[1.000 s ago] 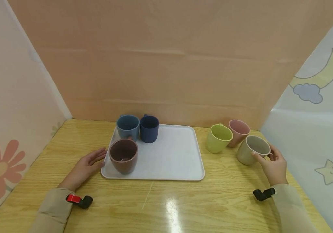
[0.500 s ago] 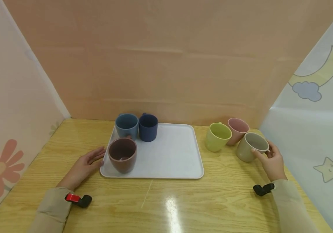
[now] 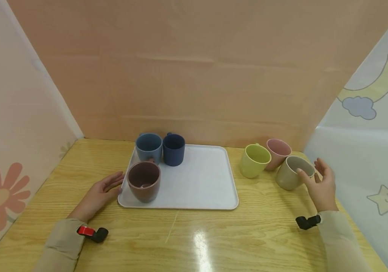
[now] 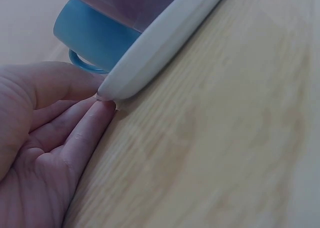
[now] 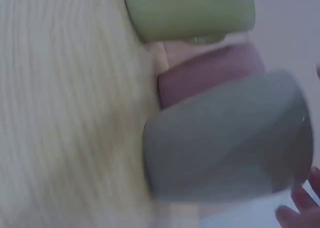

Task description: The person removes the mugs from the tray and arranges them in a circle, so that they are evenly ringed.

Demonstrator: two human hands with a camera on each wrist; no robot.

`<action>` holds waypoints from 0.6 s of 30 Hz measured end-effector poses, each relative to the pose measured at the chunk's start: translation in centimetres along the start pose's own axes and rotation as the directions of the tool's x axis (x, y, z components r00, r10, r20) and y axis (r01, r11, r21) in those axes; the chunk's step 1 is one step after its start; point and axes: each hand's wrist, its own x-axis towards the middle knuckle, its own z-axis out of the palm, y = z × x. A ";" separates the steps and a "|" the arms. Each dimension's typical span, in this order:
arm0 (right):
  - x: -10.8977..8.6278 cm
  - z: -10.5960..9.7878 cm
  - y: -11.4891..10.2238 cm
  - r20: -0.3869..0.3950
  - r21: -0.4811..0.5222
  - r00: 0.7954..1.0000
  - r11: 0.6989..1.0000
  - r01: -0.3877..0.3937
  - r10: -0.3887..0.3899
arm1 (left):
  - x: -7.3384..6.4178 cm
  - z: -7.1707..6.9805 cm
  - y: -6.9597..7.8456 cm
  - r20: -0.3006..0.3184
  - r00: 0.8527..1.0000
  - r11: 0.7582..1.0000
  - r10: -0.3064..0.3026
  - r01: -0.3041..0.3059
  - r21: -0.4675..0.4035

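Observation:
At the left, my left hand [image 3: 99,194] lies at the near left corner of the white tray [image 3: 197,177]. In the left wrist view, its thumb and fingers [image 4: 92,125] hold the tray's rim. On the tray stand a brown mug [image 3: 144,189], a light blue mug [image 3: 149,147] and a navy mug [image 3: 174,151]. My right hand [image 3: 321,189] is beside a beige-grey mug [image 3: 287,177] standing on the table. Its fingers are spread away from the mug; the thumb tip overlaps the mug's rim, and contact is unclear.
A yellow-green mug [image 3: 253,166] and a pink mug [image 3: 275,160] stand behind the beige-grey one, close together. The wooden table [image 3: 241,238] meets a tan backdrop [image 3: 197,75] behind and patterned side panels left and right.
My right hand has let go of the beige-grey mug: its fingers have opened and drawn off to the right. The mug shifted back slightly earlier. The left hand has stayed put.

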 end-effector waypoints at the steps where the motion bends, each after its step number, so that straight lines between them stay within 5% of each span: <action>1: -0.1 0.3 -0.7 -0.052 0.006 0.998 0.999 0.034 -0.034 | 0.0 0.0 0.0 0.001 1.000 1.000 -0.003 0.003 0.001; 3: -0.4 1.0 -2.1 -0.150 -0.002 0.979 0.990 0.142 -0.140 | 0.0 0.0 0.1 -0.002 1.000 1.000 -0.011 0.011 0.001; 5: -0.6 2.0 -3.5 -0.215 -0.004 0.938 0.960 0.279 -0.273 | 0.0 0.0 0.1 -0.001 1.000 1.000 -0.014 0.014 0.003; 11: -2.9 5.4 -9.2 -0.215 0.049 0.784 0.796 0.604 -0.582 | 0.1 0.0 0.0 -0.001 1.000 1.000 -0.012 0.012 0.002; 14: -4.2 7.1 -11.3 -0.142 0.105 0.794 0.788 0.606 -0.591 | 0.2 0.0 0.0 0.000 1.000 1.000 -0.008 0.008 -0.001; 18: -5.0 9.5 -12.3 0.000 0.206 0.860 0.841 0.500 -0.511 | 0.0 0.0 0.0 0.000 1.000 1.000 -0.015 0.015 0.005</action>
